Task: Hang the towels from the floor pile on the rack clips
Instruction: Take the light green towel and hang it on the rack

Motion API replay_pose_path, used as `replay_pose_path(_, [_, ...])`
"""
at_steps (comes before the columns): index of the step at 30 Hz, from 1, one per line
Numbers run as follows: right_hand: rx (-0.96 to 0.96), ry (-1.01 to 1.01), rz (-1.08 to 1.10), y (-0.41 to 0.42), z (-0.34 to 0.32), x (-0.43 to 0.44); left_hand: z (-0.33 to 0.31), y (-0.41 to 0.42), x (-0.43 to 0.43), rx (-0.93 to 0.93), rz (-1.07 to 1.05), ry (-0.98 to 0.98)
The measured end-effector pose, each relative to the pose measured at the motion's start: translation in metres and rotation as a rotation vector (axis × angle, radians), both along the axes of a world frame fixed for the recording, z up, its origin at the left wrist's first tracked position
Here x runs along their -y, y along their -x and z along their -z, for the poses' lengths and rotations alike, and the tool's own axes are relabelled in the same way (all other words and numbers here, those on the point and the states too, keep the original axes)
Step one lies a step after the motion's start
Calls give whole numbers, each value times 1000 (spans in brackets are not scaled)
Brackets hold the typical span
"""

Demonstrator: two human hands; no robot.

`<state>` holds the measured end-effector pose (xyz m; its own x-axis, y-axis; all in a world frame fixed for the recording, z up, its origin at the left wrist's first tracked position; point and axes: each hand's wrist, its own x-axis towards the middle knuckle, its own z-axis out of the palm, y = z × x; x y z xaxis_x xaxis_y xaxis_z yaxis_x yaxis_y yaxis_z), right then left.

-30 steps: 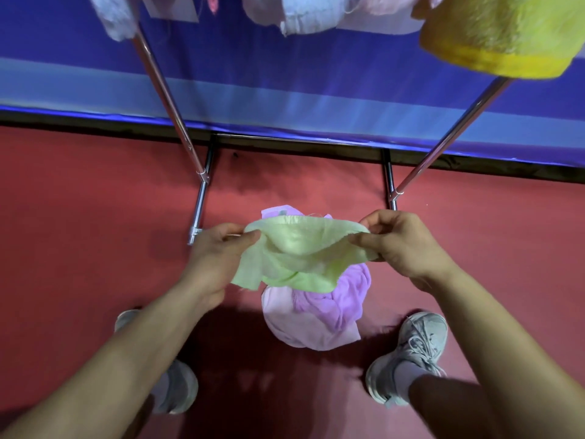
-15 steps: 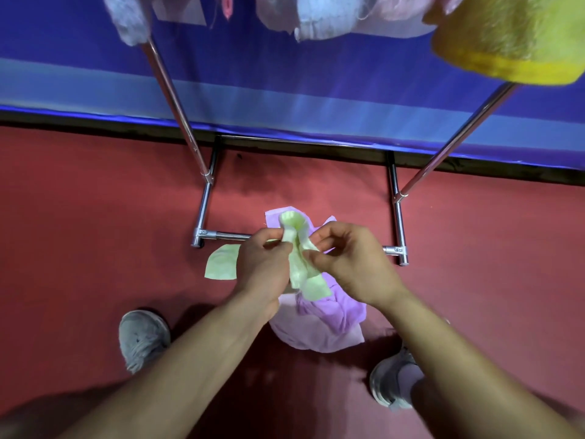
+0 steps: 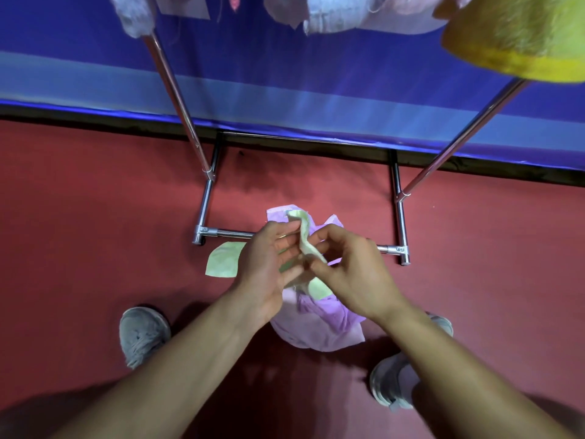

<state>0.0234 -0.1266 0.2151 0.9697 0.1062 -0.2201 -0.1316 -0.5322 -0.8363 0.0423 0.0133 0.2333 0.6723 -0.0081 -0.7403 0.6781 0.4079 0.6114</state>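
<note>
A pale green towel (image 3: pixel 303 236) is bunched upright between both hands above the floor pile. My left hand (image 3: pixel 269 264) pinches its folded edge from the left, and my right hand (image 3: pixel 345 267) pinches it from the right, the hands almost touching. One green corner (image 3: pixel 224 259) hangs out to the left of my left hand. Below lies the pile of pink and purple towels (image 3: pixel 319 324) on the red floor. The rack's chrome base bar (image 3: pixel 234 233) runs behind the hands. No clips are in view.
Two slanted chrome rack legs (image 3: pixel 177 99) rise left and right. A yellow towel (image 3: pixel 519 36) and pale hung cloths (image 3: pixel 335 11) dangle at the top. A blue wall panel (image 3: pixel 285 74) backs the rack. My two shoes (image 3: pixel 144 334) flank the pile.
One second ago the green towel was stretched wide between my hands. They have come together and gathered it into a narrow upright fold, and the view shifted slightly upward.
</note>
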Motion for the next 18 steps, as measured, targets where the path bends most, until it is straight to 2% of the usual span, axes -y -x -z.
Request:
replay_pose_path(3, [34,-32,-4,-1,-1,5,4,2,-2,76,85,-134])
replay_pose_path(6, [91,-66,-8,-3,-4,7,18,2,-11,259,225,-509])
replay_pose_path(8, [133,-81,-16,-3,-7,9,23,0,-19,424,388,-772])
replay_pose_path(10, [208,-87,-37,-3,-12,11,22,-1,-25,588,580,-938])
replay_pose_path(14, [333,-85,-65,0,-21,10,13,-4,-36,653,840,-947])
replay_pose_path(16, [341,-102,-30,-2,-20,13,12,-6,-39,623,851,-959])
replay_pose_path(18, [327,-121,25,-5,-20,19,12,-9,-43,600,765,-968])
